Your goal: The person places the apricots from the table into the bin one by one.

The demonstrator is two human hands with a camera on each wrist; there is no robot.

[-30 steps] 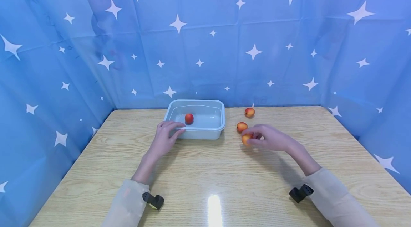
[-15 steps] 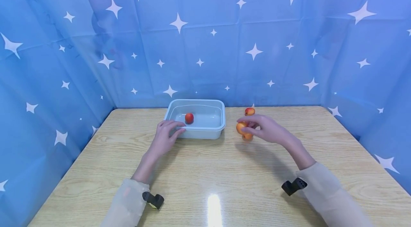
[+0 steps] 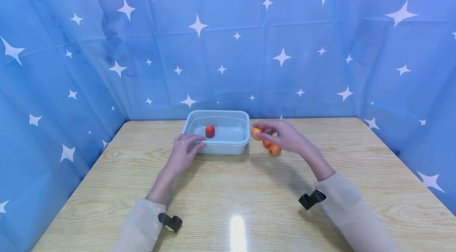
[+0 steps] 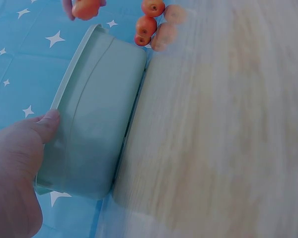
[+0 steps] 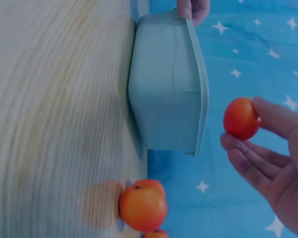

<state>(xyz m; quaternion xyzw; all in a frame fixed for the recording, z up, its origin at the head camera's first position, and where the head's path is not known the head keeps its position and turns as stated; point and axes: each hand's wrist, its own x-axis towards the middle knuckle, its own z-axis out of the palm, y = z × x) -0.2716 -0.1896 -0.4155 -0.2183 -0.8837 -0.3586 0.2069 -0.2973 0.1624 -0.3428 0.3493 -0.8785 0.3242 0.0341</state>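
My left hand (image 3: 181, 155) pinches the near left rim of a light blue plastic tub (image 3: 222, 148), with the thumb outside the wall in the left wrist view. One red round fruit (image 3: 210, 131) lies inside the tub. Just right of the tub, my right hand (image 3: 285, 135) holds an orange-red round fruit (image 5: 241, 119) between thumb and fingertips. This fruit is raised off the table, beside the tub's right rim. Below that hand, two more fruits show: a partly covered orange-red fruit (image 3: 266, 143) and a nearer yellow-red fruit (image 3: 275, 149).
The left wrist view shows a further small fruit (image 4: 142, 39) on the table, hidden behind the right hand in the head view. A wooden table (image 3: 213, 188) bears everything. A blue star-patterned curtain (image 3: 228, 46) stands behind the tub and along both sides.
My right hand has lifted a fruit from the group and carried it left towards the tub. The far fruit is now covered by that hand. My left hand and the tub have stayed put.
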